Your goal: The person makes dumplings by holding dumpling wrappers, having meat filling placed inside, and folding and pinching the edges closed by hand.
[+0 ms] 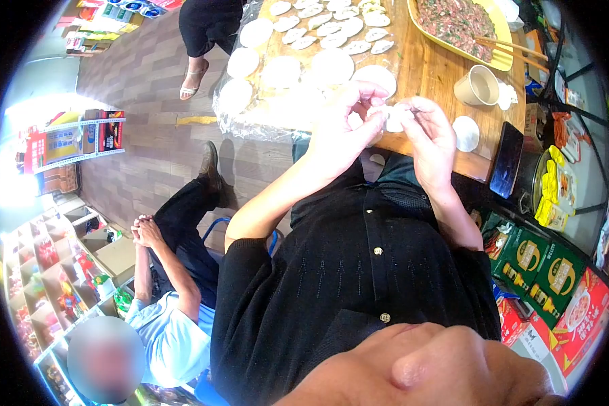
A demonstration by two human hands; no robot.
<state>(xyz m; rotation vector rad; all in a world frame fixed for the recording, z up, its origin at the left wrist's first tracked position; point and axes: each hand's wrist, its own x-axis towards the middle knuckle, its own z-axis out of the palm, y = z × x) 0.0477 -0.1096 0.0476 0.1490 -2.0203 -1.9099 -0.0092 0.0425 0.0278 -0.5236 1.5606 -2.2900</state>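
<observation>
Between the fingertips of both my hands is a dumpling (395, 120), a small white folded wrapper over the table's near edge. My left hand (350, 125) pinches it from the left; my right hand (427, 135) pinches the other side, partly hiding it. One round dumpling wrapper (465, 133) lies just right of my right hand. Beyond my left hand, more flat round wrappers (332, 66) are spread on plastic film. Several folded dumplings (328, 29) sit in rows farther back. A yellow tray (416, 26) of meat filling (453, 26) stands at the back right, with chopsticks (514, 51) resting in it.
A paper cup (477, 86) and a phone (505, 160) are on the table's right side. Left of me sits a person (172, 331) with clasped hands; another person's leg (197, 64) stands beyond the table. Shelves and green boxes (538, 267) flank me.
</observation>
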